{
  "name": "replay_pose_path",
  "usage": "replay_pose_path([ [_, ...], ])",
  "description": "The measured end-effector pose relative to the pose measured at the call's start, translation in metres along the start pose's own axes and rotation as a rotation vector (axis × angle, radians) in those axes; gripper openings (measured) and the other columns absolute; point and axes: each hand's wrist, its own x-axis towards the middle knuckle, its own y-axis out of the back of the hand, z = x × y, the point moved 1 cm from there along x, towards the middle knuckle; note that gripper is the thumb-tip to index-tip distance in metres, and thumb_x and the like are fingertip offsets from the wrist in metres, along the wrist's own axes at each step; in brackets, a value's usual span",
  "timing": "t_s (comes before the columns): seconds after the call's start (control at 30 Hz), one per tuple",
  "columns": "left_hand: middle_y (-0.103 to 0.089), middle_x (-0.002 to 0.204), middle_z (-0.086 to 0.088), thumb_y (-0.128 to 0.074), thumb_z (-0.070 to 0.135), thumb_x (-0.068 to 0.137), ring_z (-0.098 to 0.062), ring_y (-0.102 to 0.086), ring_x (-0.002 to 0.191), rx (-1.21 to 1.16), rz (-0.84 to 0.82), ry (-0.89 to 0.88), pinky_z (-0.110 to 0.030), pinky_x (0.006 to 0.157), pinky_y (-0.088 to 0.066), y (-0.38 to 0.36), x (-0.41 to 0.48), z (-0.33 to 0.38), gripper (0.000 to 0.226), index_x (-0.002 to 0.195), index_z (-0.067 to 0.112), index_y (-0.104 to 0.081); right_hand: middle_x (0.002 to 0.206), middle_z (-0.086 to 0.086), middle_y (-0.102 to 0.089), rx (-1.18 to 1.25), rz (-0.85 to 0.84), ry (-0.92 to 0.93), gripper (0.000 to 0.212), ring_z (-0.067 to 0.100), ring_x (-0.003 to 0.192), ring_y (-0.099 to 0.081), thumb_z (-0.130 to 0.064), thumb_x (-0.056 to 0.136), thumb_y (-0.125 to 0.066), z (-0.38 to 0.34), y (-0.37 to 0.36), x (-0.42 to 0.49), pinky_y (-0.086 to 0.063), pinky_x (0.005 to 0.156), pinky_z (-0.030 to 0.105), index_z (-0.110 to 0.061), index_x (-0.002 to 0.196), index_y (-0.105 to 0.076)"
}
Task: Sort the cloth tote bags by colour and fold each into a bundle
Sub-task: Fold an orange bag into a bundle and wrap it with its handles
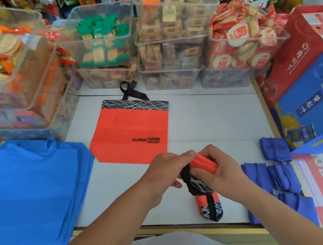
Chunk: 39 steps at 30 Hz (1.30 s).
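Gripping a rolled orange bag [203,163] between them, both hands meet just on the person's side of the flat orange tote bag [132,131]. That bag lies spread on the white desk [209,118] with its black handles pointing away. The left hand [169,171] pinches one end of the roll with curled fingers. The right hand [221,171] clasps its orange body, and the black patterned band shows between them. Nearer the person than the flat bag, just under the hands, an orange bundle [210,206] rests on the desk with a black strap round it. Left of the flat bag sits a stack of light blue bags [28,187]. To its right and nearer the person lie dark blue bundles [276,178]. Beyond it stand clear snack bins [169,35].
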Motion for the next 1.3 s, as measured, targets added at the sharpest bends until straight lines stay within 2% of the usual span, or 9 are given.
replay_pose_path([
  [0.07, -0.076, 0.085, -0.007, -0.074, 0.057, 0.083, -0.017, -0.068, 0.074, 0.058, -0.03, 0.073, -0.03, 0.073, -0.057, 0.004, 0.0, -0.004, 0.058, 0.099, 0.001, -0.071, 0.078, -0.007, -0.062, -0.108, -0.088, 0.067, 0.025, 0.012, 0.07, -0.06, -0.015, 0.083, -0.077, 0.001, -0.002, 0.0, -0.048, 0.059, 0.021, -0.027, 0.091, -0.057],
  [0.2, -0.077, 0.097, -0.016, -0.074, 0.038, 0.092, -0.021, -0.074, 0.084, -0.084, -0.174, 0.189, -0.032, 0.079, -0.059, 0.012, -0.005, -0.005, 0.046, 0.11, -0.004, -0.071, 0.084, -0.014, -0.066, -0.113, -0.23, 0.081, 0.036, 0.008, 0.068, -0.063, -0.011, 0.076, -0.07, -0.004, -0.001, -0.001, -0.049, 0.059, 0.02, -0.035, 0.098, -0.054],
  [0.4, -0.072, 0.088, -0.015, -0.07, 0.018, 0.095, -0.021, -0.071, 0.078, -0.247, -0.177, 0.139, -0.033, 0.077, -0.059, 0.023, -0.005, 0.0, 0.027, 0.109, -0.006, -0.069, 0.086, -0.003, -0.075, 0.25, 0.008, -0.059, 0.03, 0.015, 0.079, -0.071, -0.008, 0.073, -0.089, -0.014, -0.001, -0.008, -0.059, 0.069, 0.027, -0.023, 0.092, -0.071],
  [0.57, -0.071, 0.087, -0.009, -0.071, 0.018, 0.094, -0.019, -0.065, 0.077, 0.017, -0.118, 0.088, -0.032, 0.067, -0.053, 0.03, -0.003, -0.009, 0.023, 0.105, -0.002, -0.069, 0.083, -0.005, -0.071, 0.117, -0.083, 0.044, 0.022, 0.012, 0.072, -0.064, -0.015, 0.077, -0.088, -0.007, -0.005, -0.01, -0.053, 0.065, 0.025, -0.029, 0.088, -0.074],
  [0.67, -0.068, 0.078, 0.0, -0.069, 0.024, 0.091, -0.017, -0.061, 0.069, 0.366, 0.048, -0.077, -0.033, 0.059, -0.053, 0.026, -0.004, -0.011, 0.008, 0.091, 0.016, -0.069, 0.084, -0.008, -0.07, 0.036, -0.127, 0.058, 0.021, 0.011, 0.072, -0.064, -0.016, 0.079, -0.087, -0.006, -0.005, -0.007, -0.052, 0.063, 0.022, -0.029, 0.088, -0.073],
  [0.8, -0.061, 0.084, 0.01, -0.06, 0.03, 0.096, -0.015, -0.059, 0.08, 0.754, 0.197, -0.356, -0.039, 0.072, -0.053, 0.016, -0.009, -0.014, 0.006, 0.093, 0.025, -0.059, 0.091, -0.013, -0.071, 0.014, -0.121, 0.065, 0.021, 0.009, 0.083, -0.068, -0.023, 0.078, -0.088, -0.007, -0.002, -0.001, -0.057, 0.069, 0.025, -0.034, 0.091, -0.074],
  [1.0, -0.058, 0.079, 0.011, -0.058, 0.028, 0.098, -0.013, -0.056, 0.075, 0.633, 0.293, -0.428, -0.039, 0.069, -0.051, 0.017, 0.0, -0.014, 0.006, 0.092, 0.027, -0.055, 0.093, -0.012, -0.072, 0.172, 0.077, 0.012, 0.026, 0.014, 0.083, -0.071, -0.017, 0.086, -0.079, 0.003, -0.016, -0.009, -0.06, 0.074, 0.035, -0.036, 0.098, -0.066],
  [1.13, -0.063, 0.077, 0.008, -0.061, 0.029, 0.096, -0.014, -0.06, 0.073, 0.519, 0.259, -0.301, -0.039, 0.07, -0.053, 0.015, 0.001, -0.017, 0.008, 0.088, 0.028, -0.06, 0.096, -0.021, -0.067, -0.098, 0.049, 0.174, 0.02, 0.007, 0.09, -0.064, -0.019, 0.093, -0.07, 0.015, -0.016, -0.007, -0.053, 0.077, 0.026, -0.034, 0.103, -0.061],
  [1.3, -0.063, 0.083, 0.011, -0.054, 0.033, 0.095, -0.013, -0.06, 0.08, 0.747, 0.296, -0.353, -0.034, 0.069, -0.05, 0.0, -0.002, -0.009, 0.007, 0.091, 0.029, -0.058, 0.097, -0.017, -0.057, -0.317, -0.012, 0.373, 0.01, 0.007, 0.086, -0.056, -0.033, 0.096, -0.05, 0.023, -0.025, -0.008, -0.05, 0.069, 0.032, -0.032, 0.104, -0.056],
])
